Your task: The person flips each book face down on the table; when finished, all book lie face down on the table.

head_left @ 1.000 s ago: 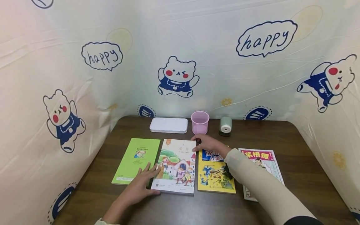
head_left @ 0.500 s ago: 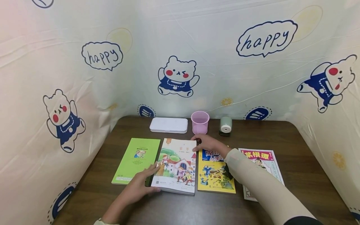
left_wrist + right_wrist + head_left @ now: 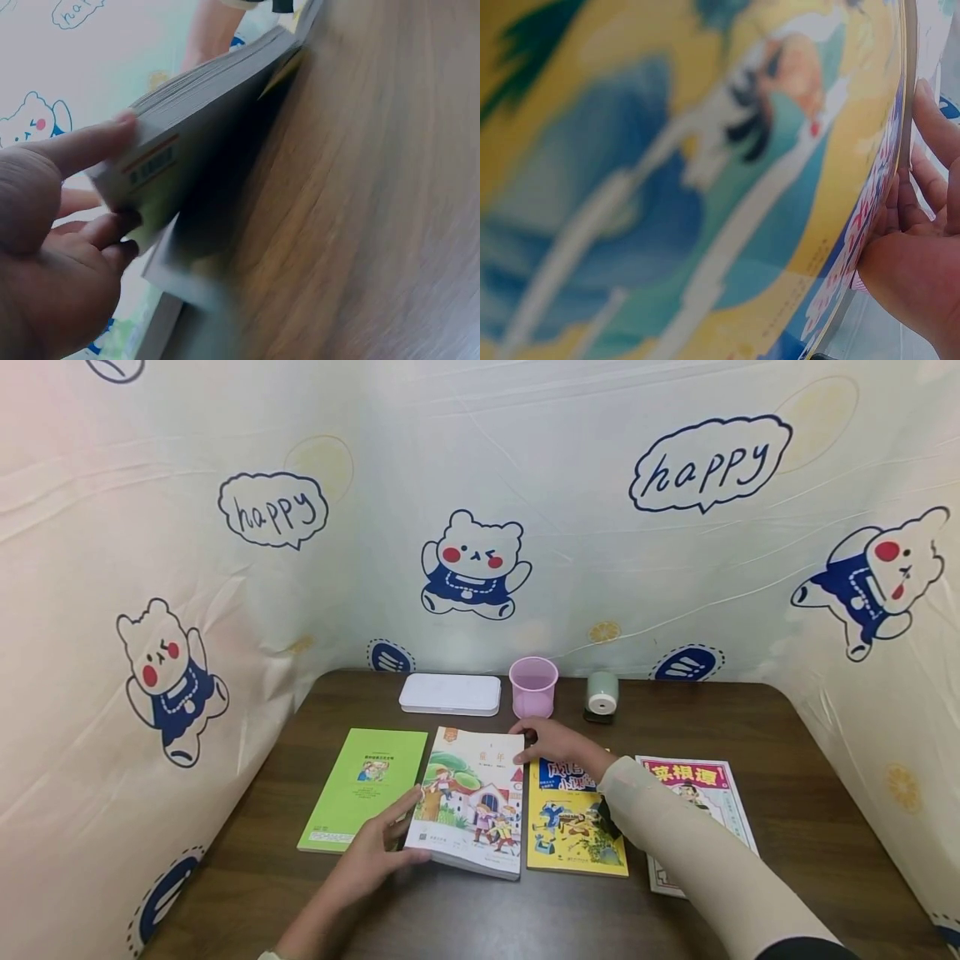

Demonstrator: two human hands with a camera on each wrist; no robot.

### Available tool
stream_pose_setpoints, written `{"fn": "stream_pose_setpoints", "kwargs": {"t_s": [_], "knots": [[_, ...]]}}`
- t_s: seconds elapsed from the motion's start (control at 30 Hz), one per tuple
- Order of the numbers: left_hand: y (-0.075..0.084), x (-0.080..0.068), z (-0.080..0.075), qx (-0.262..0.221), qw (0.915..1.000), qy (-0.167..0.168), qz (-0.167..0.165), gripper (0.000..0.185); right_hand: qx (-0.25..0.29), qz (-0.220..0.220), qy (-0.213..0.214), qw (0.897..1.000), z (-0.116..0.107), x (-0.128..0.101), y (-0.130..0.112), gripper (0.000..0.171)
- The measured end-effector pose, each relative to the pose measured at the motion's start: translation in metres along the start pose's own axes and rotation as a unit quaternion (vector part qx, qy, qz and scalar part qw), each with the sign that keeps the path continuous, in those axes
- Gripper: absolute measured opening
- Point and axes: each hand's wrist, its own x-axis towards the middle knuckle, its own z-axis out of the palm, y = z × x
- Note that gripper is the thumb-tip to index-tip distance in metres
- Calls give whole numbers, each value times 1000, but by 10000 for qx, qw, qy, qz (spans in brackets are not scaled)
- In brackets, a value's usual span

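A thick white paperback [image 3: 468, 802] with a cartoon house and children on its cover lies in the middle of the row of books. My left hand [image 3: 371, 856] pinches its lower left corner. In the left wrist view the thumb presses the page edges [image 3: 210, 86] while curled fingers sit under the back cover, and that near edge is tilted up off the wood. My right hand [image 3: 558, 743] grips the same book at its upper right corner. Below that wrist lies a yellow book [image 3: 577, 827], which fills most of the right wrist view.
A green book [image 3: 367, 785] lies left of the white one, and a pink-titled book [image 3: 720, 793] lies partly under the right sleeve. Along the back of the brown table [image 3: 450, 922] stand a white flat case [image 3: 450, 693], a pink cup [image 3: 533, 689] and a small green pencil sharpener [image 3: 602, 695].
The left hand's spread fingers have drawn in under the white book, and its near left edge has risen and tilted up. The right hand has stayed at the upper right corner.
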Motion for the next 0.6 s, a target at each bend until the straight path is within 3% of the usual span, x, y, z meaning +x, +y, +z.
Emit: {"fn": "stream_pose_setpoints", "kwargs": {"t_s": [0.1,0.23,0.4,0.6], "knots": [[-2,0,5,-767,9970,54,6,98,11,6,15,10000,0,0,1,40],[-2,0,14,-1629,9861,311,-61,96,39,28,26,10000,-1,0,0,40],[1,-1,24,-2048,9763,689,-105,93,25,33,24,10000,0,1,1,40],[1,-1,29,-1955,9782,696,48,95,81,-7,34,10000,0,3,4,38]]}}
